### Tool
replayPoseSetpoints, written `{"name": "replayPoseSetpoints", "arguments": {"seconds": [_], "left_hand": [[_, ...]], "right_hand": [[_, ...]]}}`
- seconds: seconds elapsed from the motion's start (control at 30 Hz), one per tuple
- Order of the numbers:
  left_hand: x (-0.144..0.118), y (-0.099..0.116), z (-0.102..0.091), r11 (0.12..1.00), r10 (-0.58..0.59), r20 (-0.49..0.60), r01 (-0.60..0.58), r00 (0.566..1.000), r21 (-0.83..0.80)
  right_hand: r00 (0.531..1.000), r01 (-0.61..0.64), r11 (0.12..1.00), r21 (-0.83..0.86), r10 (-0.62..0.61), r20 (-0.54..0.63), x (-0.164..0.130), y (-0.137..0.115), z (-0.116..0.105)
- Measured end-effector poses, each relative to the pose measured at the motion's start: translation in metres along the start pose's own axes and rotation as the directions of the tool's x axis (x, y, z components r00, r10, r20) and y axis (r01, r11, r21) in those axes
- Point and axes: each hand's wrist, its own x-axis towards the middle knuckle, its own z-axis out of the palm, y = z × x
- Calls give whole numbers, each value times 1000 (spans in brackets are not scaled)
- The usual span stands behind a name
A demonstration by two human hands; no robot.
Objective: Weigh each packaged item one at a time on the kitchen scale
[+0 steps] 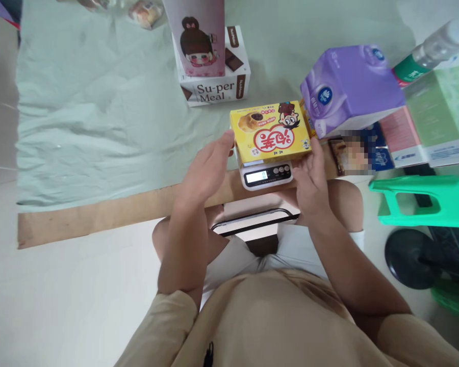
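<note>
A yellow snack box (270, 133) with a cartoon face and cream-puff picture is between my two hands, over a white digital kitchen scale (268, 176). The scale's display reads 0. My left hand (212, 160) grips the box's left edge, its fingertips partly hidden behind it. My right hand (311, 178) has its fingers at the box's lower right corner, with the thumb close to the scale's right side. Whether the box touches the scale's platform is hidden. Right of the box sits a purple tissue pack (355, 84).
A white Su-per Meal box (235, 69) with a pink carton (199, 38) on it stands behind. A plastic bottle (424, 58), a pink-and-green box (439, 122) and a green stool (424, 199) are at right. Wrapped snacks (145, 14) lie at the back.
</note>
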Motion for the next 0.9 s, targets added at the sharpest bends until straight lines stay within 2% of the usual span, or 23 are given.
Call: {"name": "replayPoseSetpoints", "arguments": {"seconds": [0.1, 0.17, 0.33, 0.5, 0.57, 0.67, 0.77, 0.9], "left_hand": [[3, 0, -3, 993, -87, -54, 82, 995, -90], [6, 1, -5, 989, -99, -112, 85, 989, -123], [12, 4, -9, 989, -64, -157, 42, 986, -145], [12, 5, -8, 991, -56, -176, 33, 983, -133], [12, 7, -7, 994, 17, -174, -35, 985, -103], [12, 8, -3, 988, 142, -158, -151, 977, -40], [15, 8, -1, 982, 183, -150, -187, 972, -13], [18, 3, -2, 971, 226, -214, -237, 950, -26]], "right_hand": [[1000, -1, 1000, -6, 1, -27, -11, 4, -9], [996, -49, 998, -50, 45, -74, -22, 6, -19], [970, -129, 982, -139, 96, -225, -54, 19, -61], [960, -149, 974, -174, 100, -260, -67, 23, -100], [962, -155, 972, -175, 108, -251, -66, 20, -103], [967, -161, 973, -167, 122, -223, -62, 13, -95], [971, -158, 974, -165, 123, -204, -57, 7, -84], [972, -162, 971, -178, 126, -196, -54, 4, -80]]}}
